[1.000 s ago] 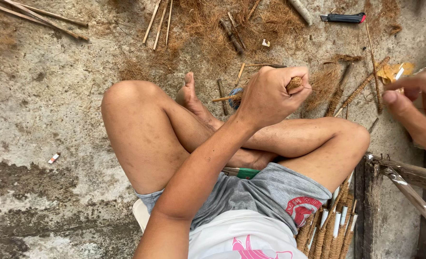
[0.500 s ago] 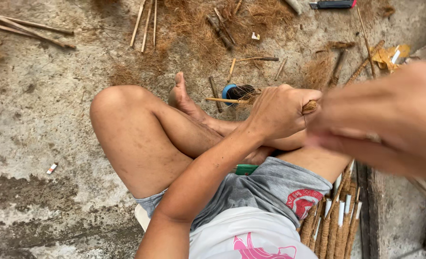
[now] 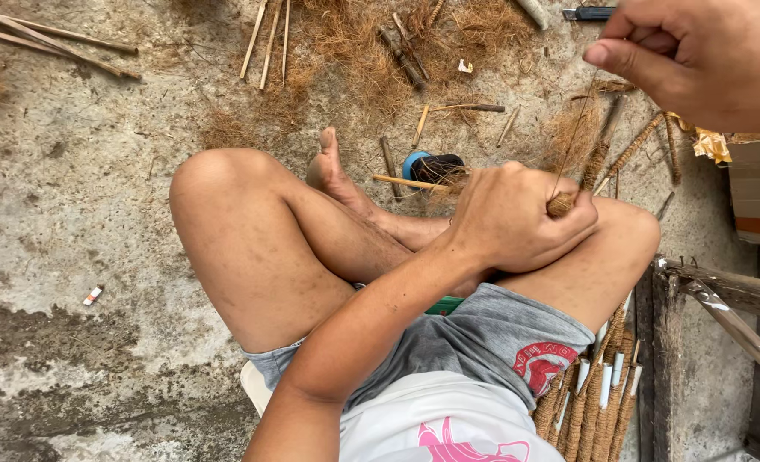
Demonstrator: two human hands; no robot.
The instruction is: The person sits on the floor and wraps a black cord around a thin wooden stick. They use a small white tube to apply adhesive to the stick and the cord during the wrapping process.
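I sit cross-legged on a concrete floor. My left hand (image 3: 517,218) is closed over my knee around a short stick wrapped in brown fibre (image 3: 561,204); only the stick's end shows by the thumb. My right hand (image 3: 705,60) is raised near the camera at the top right. Its thumb and fingers pinch a thin thread (image 3: 575,137) that runs down to the stick's end.
Loose brown fibre (image 3: 371,43) and thin bamboo sticks (image 3: 55,38) lie on the floor ahead. A blue spool (image 3: 414,162) sits by my foot and a utility knife (image 3: 589,13) lies at the top. Several fibre-wrapped sticks (image 3: 594,402) lean by my right hip beside a wooden frame (image 3: 730,299).
My right hand has come from the far right up toward the camera, drawing the thread out from the stick. The left hand has kept its grip.
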